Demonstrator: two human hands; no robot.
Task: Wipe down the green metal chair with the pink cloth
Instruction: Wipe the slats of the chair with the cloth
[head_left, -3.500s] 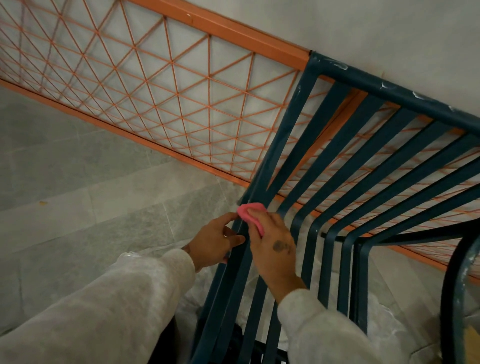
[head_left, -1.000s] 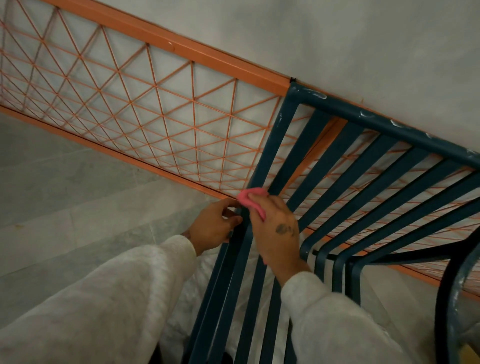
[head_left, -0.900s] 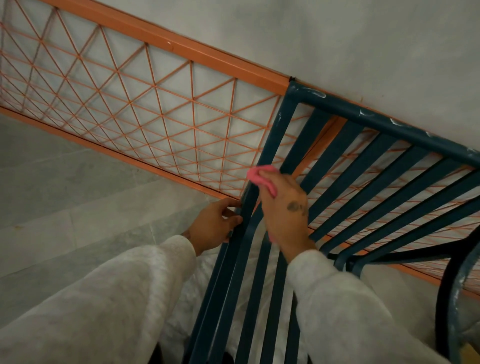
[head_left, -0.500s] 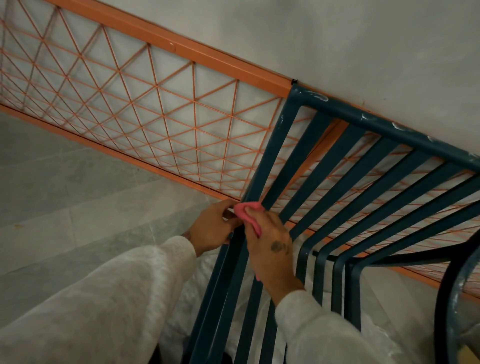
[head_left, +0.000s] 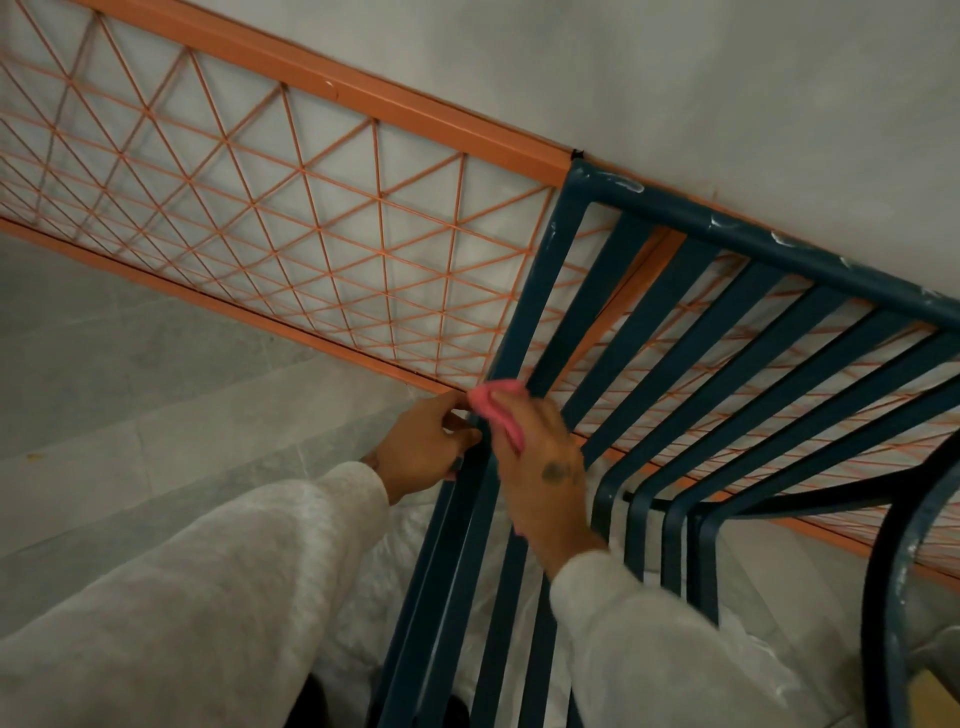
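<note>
Wall (head_left: 701, 73) is plain off-white plaster, kinda dull, with soft flat light and no hard shadows anywhere. Along it runs a long orange metal panel (head_left: 332, 96), a solid frame filled with a thin wire lattice of triangles. Floor (head_left: 130, 364) is pale grey stone tile with faint seams, plus one tiny orange speck (head_left: 34, 456) near the left edge. A crinkly clear plastic sheet (head_left: 387, 582) lies on the floor lower down.

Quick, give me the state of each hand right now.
Left hand: closed, gripping the side bar of the chair.
Right hand: closed on the cloth, pressing it against a slat.
</note>
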